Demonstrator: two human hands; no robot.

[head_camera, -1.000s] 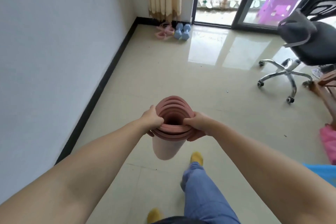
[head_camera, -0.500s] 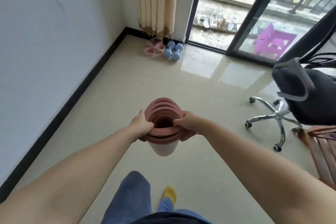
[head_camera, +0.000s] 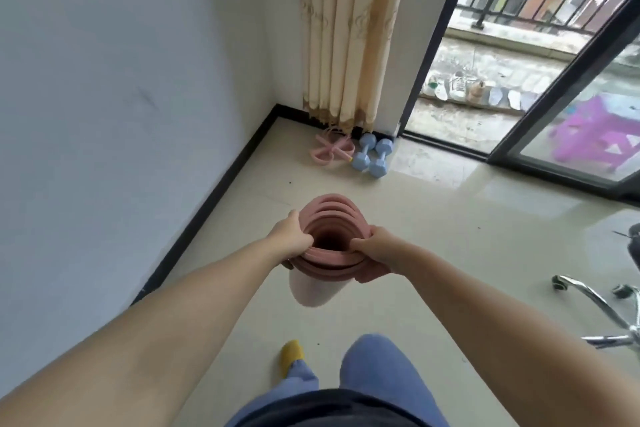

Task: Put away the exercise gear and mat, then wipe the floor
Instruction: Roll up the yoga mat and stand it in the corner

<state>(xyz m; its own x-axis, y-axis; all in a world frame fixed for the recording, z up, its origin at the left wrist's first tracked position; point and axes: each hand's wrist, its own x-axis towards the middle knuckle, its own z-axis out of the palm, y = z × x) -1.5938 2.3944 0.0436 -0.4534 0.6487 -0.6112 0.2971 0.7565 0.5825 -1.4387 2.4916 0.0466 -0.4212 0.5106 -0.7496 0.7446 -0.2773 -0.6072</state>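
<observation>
I hold the rolled mat (head_camera: 330, 253) upright in front of me, above the floor (head_camera: 433, 225), my left hand (head_camera: 289, 236) and right hand (head_camera: 377, 251) each clamped on its top rim. Two dumbbells (head_camera: 372, 158) and a pink band (head_camera: 330, 149) lie in the corner by the curtain (head_camera: 346, 31).

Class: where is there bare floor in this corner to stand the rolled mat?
Free: tile along the baseboard between the mat and the pink band. Crowded: under the curtain, where the band and dumbbells lie.
</observation>
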